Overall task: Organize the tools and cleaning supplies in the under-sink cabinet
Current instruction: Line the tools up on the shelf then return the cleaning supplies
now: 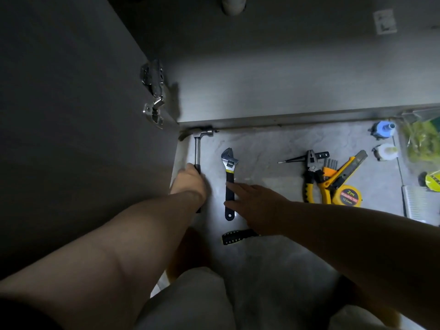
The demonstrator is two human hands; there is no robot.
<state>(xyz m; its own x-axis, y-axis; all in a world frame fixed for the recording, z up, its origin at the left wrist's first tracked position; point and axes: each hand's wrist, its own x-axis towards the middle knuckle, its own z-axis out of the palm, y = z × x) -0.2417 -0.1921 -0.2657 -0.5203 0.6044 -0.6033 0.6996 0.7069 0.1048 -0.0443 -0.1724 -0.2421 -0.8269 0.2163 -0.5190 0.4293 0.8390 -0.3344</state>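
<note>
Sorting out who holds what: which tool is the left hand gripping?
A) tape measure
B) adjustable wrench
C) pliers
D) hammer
D: the left hand is closed around the hammer handle by the cabinet wall, while the right hand lies open over the adjustable wrench.

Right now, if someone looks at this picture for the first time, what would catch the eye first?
Probably the two bare arms reaching to the floor: the left hand grips the hammer by the open cabinet door, while the right hand lies open over the handle of the adjustable wrench. Next, the bright yellow cluster at the right: pliers, utility knife and tape measure.
</note>
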